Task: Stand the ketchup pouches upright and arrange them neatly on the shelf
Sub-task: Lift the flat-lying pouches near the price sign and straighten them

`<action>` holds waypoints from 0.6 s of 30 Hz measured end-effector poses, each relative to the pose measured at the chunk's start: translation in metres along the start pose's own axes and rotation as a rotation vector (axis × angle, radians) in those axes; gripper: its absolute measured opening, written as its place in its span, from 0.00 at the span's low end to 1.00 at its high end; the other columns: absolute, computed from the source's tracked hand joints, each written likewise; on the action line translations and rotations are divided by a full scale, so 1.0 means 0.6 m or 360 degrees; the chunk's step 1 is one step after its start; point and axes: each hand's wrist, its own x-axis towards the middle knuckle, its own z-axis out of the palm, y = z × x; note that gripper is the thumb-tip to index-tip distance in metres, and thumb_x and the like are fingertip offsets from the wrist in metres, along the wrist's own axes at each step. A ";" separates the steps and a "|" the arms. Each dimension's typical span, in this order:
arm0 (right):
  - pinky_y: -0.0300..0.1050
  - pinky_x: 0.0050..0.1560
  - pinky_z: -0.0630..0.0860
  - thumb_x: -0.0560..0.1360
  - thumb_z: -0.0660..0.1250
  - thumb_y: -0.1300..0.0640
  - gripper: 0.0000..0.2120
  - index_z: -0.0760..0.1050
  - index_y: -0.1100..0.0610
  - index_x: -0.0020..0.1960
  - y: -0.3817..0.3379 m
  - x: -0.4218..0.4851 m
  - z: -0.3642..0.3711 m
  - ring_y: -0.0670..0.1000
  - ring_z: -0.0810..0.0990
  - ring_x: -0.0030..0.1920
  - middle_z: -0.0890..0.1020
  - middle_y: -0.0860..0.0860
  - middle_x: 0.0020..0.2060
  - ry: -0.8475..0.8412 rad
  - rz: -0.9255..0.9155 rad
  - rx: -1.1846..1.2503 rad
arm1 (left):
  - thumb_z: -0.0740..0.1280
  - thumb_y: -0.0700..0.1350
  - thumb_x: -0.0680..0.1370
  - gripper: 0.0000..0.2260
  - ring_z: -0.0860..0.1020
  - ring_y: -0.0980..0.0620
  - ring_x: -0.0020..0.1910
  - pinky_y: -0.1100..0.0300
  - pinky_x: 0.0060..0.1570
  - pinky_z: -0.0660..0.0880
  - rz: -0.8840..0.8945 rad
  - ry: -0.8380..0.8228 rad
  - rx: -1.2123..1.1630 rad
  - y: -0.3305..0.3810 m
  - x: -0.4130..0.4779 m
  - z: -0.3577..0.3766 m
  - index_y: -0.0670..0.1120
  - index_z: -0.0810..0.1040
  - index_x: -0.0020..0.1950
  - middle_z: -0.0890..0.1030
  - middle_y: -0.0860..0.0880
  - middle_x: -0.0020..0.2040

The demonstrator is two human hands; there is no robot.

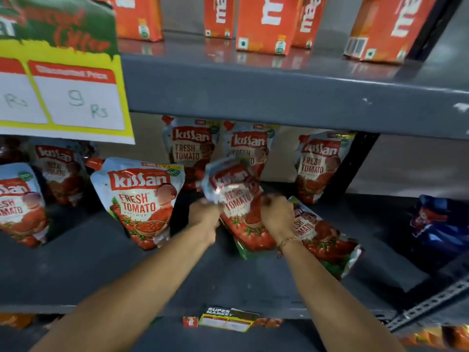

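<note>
A red and white ketchup pouch [237, 201] is tilted at the middle of the grey shelf [101, 270]. My left hand [204, 215] grips its left edge and my right hand [276, 214] grips its right edge. Behind my right hand another pouch [327, 240] lies flat on the shelf. One pouch [142, 199] stands upright to the left of my hands. Three more stand at the back: two [189, 148] [250, 144] side by side and one [319, 163] at the right. Two pouches [20, 204] [59, 168] stand at the far left.
Orange cartons [264, 24] stand on the upper shelf [279, 97]. A yellow price sign [66, 97] hangs at the upper left. A dark blue packet [436, 224] sits at the right beside a black upright post [352, 163]. A small label [228, 318] is fixed on the shelf's front edge.
</note>
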 end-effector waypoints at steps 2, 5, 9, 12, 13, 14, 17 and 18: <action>0.46 0.49 0.73 0.75 0.58 0.64 0.11 0.77 0.67 0.49 -0.003 0.002 -0.003 0.63 0.79 0.52 0.81 0.64 0.50 0.0122 -0.0090 0.0312 | 0.68 0.37 0.74 0.03 0.79 0.46 0.48 0.54 0.51 0.76 0.0390 0.0062 -0.0020 0.016 -0.012 0.005 0.42 0.80 0.47 0.83 0.44 0.46; 0.39 0.43 0.67 0.77 0.58 0.63 0.10 0.76 0.66 0.50 0.006 -0.007 0.014 0.61 0.78 0.51 0.80 0.64 0.50 0.0074 -0.0162 0.0516 | 0.67 0.39 0.76 0.05 0.80 0.56 0.47 0.63 0.49 0.76 0.0833 0.0101 0.0021 0.009 -0.036 -0.002 0.48 0.80 0.49 0.82 0.56 0.45; 0.34 0.42 0.65 0.78 0.58 0.60 0.10 0.76 0.64 0.53 0.046 -0.020 0.033 0.57 0.79 0.52 0.81 0.61 0.52 -0.0231 -0.0310 0.0413 | 0.65 0.39 0.78 0.11 0.78 0.44 0.58 0.53 0.58 0.76 0.0683 0.0473 0.0109 -0.051 -0.046 0.010 0.37 0.77 0.59 0.81 0.43 0.56; 0.41 0.53 0.72 0.74 0.61 0.64 0.11 0.77 0.62 0.55 0.060 0.007 0.004 0.57 0.78 0.56 0.80 0.60 0.55 -0.0361 -0.0453 0.0313 | 0.65 0.43 0.77 0.19 0.77 0.37 0.59 0.45 0.61 0.74 0.0127 0.0798 -0.0070 -0.079 -0.047 0.055 0.29 0.72 0.62 0.77 0.34 0.62; 0.43 0.57 0.72 0.73 0.61 0.65 0.13 0.77 0.61 0.56 0.070 0.021 -0.012 0.58 0.77 0.58 0.79 0.60 0.57 -0.0367 -0.0470 0.0214 | 0.64 0.44 0.77 0.18 0.79 0.38 0.54 0.48 0.58 0.75 -0.0111 0.0800 -0.0162 -0.085 -0.056 0.078 0.31 0.73 0.60 0.79 0.36 0.60; 0.46 0.60 0.71 0.72 0.61 0.64 0.16 0.76 0.61 0.59 0.079 0.035 -0.026 0.59 0.75 0.60 0.78 0.60 0.60 -0.0356 -0.0466 0.0033 | 0.62 0.45 0.78 0.16 0.78 0.41 0.48 0.51 0.55 0.75 -0.0323 0.0707 -0.0297 -0.088 -0.067 0.102 0.34 0.74 0.59 0.80 0.40 0.56; 0.52 0.66 0.67 0.72 0.59 0.49 0.25 0.68 0.58 0.67 0.135 0.074 -0.067 0.59 0.71 0.66 0.72 0.57 0.66 -0.0459 -0.0025 -0.0629 | 0.58 0.45 0.80 0.18 0.75 0.44 0.59 0.52 0.57 0.70 -0.0679 0.0193 -0.0387 -0.105 -0.094 0.166 0.44 0.70 0.69 0.76 0.44 0.61; 0.53 0.67 0.67 0.70 0.58 0.46 0.29 0.66 0.56 0.68 0.154 0.080 -0.082 0.59 0.70 0.67 0.70 0.55 0.68 -0.0588 0.0214 -0.0691 | 0.58 0.45 0.80 0.18 0.72 0.44 0.65 0.53 0.59 0.69 -0.0708 0.0083 -0.0313 -0.110 -0.098 0.186 0.44 0.69 0.70 0.73 0.44 0.67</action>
